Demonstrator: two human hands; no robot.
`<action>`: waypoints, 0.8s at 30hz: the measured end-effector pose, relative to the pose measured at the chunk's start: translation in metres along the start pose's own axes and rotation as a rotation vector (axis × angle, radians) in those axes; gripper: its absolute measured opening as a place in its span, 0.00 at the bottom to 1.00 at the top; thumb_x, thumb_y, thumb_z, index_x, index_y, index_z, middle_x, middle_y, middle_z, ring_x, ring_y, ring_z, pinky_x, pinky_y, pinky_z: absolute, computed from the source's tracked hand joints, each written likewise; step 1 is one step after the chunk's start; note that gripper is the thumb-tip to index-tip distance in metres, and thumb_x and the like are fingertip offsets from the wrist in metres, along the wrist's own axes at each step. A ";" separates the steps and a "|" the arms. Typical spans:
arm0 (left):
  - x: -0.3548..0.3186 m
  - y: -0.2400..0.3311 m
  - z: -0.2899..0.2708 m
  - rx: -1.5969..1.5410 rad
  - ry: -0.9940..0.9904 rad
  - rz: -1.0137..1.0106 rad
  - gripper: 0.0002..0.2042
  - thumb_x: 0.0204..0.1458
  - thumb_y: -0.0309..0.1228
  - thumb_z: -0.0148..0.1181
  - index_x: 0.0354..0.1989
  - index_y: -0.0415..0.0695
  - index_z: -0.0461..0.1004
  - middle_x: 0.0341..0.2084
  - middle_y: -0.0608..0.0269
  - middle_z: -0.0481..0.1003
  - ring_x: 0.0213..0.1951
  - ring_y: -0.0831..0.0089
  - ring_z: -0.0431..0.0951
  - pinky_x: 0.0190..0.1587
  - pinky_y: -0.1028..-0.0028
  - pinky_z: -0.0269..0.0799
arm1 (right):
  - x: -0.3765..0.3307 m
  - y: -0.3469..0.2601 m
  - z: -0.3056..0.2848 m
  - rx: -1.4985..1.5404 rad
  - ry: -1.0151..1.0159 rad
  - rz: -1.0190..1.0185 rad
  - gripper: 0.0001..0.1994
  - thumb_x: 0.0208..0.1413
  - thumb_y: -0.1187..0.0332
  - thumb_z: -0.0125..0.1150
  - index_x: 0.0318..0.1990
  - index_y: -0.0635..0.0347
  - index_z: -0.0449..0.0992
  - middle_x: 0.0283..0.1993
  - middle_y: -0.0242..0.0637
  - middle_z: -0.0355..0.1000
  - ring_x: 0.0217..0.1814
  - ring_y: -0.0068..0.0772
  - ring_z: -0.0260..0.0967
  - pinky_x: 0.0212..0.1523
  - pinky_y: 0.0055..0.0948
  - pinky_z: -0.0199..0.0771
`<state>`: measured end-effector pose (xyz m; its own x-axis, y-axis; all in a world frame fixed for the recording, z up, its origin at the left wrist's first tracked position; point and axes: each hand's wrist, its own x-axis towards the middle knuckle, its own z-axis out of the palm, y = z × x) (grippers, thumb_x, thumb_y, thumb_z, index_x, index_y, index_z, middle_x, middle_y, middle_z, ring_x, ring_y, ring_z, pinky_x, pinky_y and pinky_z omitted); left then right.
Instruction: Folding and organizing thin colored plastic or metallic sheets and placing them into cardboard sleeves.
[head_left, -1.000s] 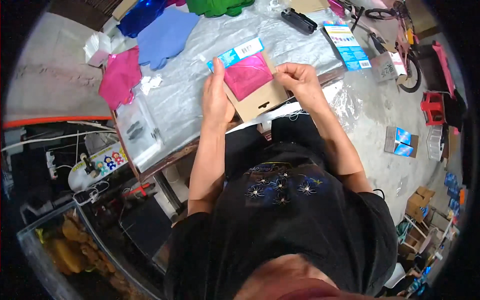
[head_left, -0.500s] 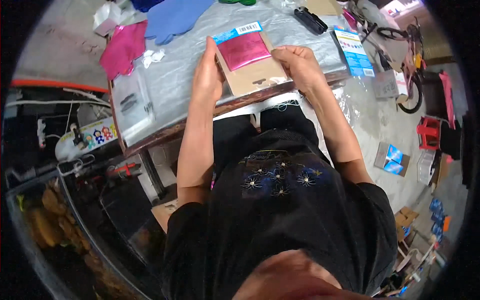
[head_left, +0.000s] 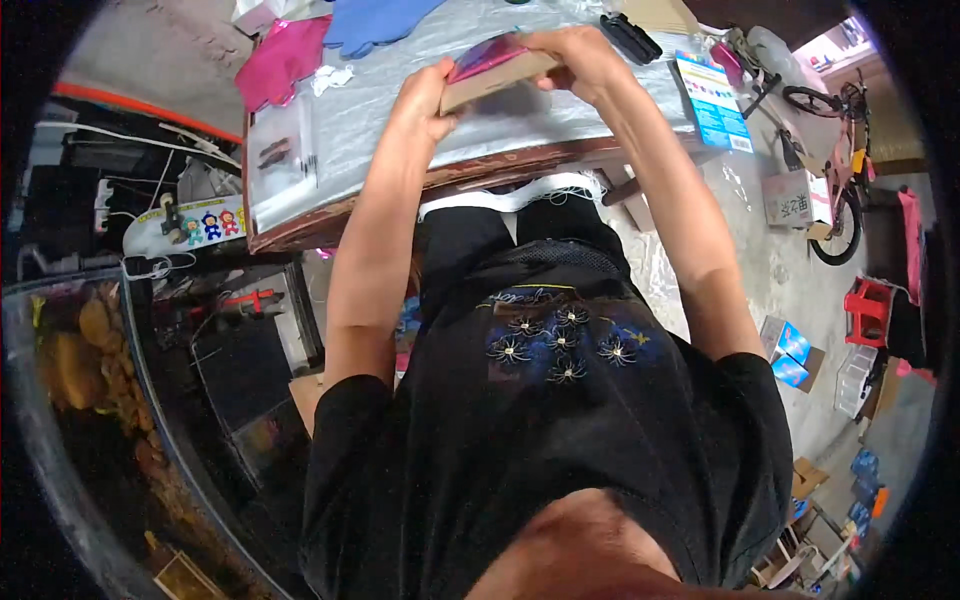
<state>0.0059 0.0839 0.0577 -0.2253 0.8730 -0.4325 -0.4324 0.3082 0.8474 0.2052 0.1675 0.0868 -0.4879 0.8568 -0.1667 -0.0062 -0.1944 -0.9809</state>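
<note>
A flat cardboard-backed package with a shiny pink foil piece on its face is lifted over the table, tilted so that I see it at a slant. My left hand grips its left edge between thumb and fingers. At the right end my right hand is closed round the upper corner, its fingers partly hidden. Nearest to my right hand lie a black plastic tool or case and a blue and white printed card. The package's far side is out of sight.
A silvery sheet covers the table. On its left lie a pink foil piece, a blue foil piece, crumpled white paper and a clear bag. A bicycle, carton and red stool stand right.
Both hands have raised the package and tipped it from nearly face-on to a steep slant. My right hand has moved up to its top corner. The whole view has shifted slightly.
</note>
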 end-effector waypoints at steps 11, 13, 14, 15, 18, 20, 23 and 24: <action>0.028 0.009 -0.036 0.105 -0.213 0.174 0.14 0.63 0.37 0.59 0.45 0.37 0.76 0.34 0.61 0.78 0.36 0.73 0.79 0.37 0.71 0.77 | -0.032 0.019 0.009 -0.058 -0.002 -0.077 0.09 0.57 0.68 0.68 0.33 0.66 0.81 0.27 0.41 0.78 0.21 0.25 0.72 0.21 0.21 0.73; 0.036 0.016 -0.046 0.187 -0.254 0.146 0.14 0.62 0.38 0.61 0.46 0.38 0.77 0.35 0.60 0.79 0.37 0.74 0.79 0.38 0.71 0.77 | -0.057 0.028 0.015 -0.056 -0.152 0.065 0.09 0.59 0.67 0.66 0.34 0.66 0.81 0.29 0.41 0.79 0.23 0.24 0.75 0.24 0.22 0.75; 0.041 0.020 -0.047 0.270 -0.295 0.124 0.15 0.60 0.38 0.64 0.47 0.38 0.77 0.36 0.60 0.80 0.38 0.74 0.79 0.40 0.72 0.77 | -0.066 0.031 0.015 -0.054 -0.141 0.069 0.09 0.59 0.67 0.66 0.34 0.66 0.81 0.29 0.41 0.79 0.23 0.24 0.75 0.24 0.22 0.75; 0.046 0.025 -0.049 0.353 -0.338 0.102 0.17 0.59 0.39 0.66 0.49 0.39 0.78 0.37 0.60 0.80 0.39 0.74 0.79 0.41 0.72 0.77 | -0.076 0.034 0.015 -0.132 -0.212 0.047 0.10 0.60 0.66 0.65 0.35 0.66 0.81 0.29 0.40 0.80 0.24 0.25 0.76 0.26 0.23 0.76; 0.047 0.047 -0.048 0.540 -0.395 0.071 0.17 0.58 0.39 0.67 0.48 0.40 0.79 0.38 0.62 0.81 0.38 0.75 0.79 0.42 0.72 0.76 | -0.083 0.031 -0.011 -0.291 -0.312 0.012 0.11 0.62 0.65 0.63 0.37 0.66 0.81 0.30 0.39 0.80 0.27 0.26 0.78 0.28 0.24 0.77; 0.053 0.058 -0.048 0.625 -0.410 0.054 0.17 0.57 0.39 0.67 0.48 0.41 0.79 0.38 0.63 0.81 0.38 0.75 0.79 0.43 0.72 0.76 | -0.077 0.018 -0.039 -0.554 -0.122 -0.171 0.12 0.63 0.64 0.62 0.39 0.65 0.82 0.30 0.37 0.81 0.29 0.26 0.78 0.30 0.26 0.78; 0.070 0.068 -0.041 1.080 -0.599 0.225 0.15 0.55 0.37 0.68 0.47 0.41 0.80 0.37 0.64 0.82 0.36 0.77 0.78 0.42 0.73 0.75 | -0.039 0.014 -0.119 -0.916 0.235 -0.486 0.10 0.61 0.66 0.62 0.43 0.62 0.82 0.32 0.36 0.82 0.31 0.30 0.80 0.33 0.30 0.78; 0.073 0.065 -0.041 1.074 -0.598 0.218 0.15 0.55 0.37 0.68 0.47 0.41 0.80 0.37 0.64 0.82 0.36 0.77 0.78 0.42 0.73 0.75 | -0.025 0.004 -0.142 -1.112 0.346 -0.469 0.10 0.58 0.67 0.62 0.43 0.62 0.82 0.32 0.38 0.82 0.31 0.34 0.80 0.34 0.31 0.79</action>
<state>-0.0744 0.1521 0.0684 0.3515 0.8926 -0.2824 0.5581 0.0424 0.8287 0.3414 0.2131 0.0724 -0.3824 0.8472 0.3688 0.7035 0.5257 -0.4783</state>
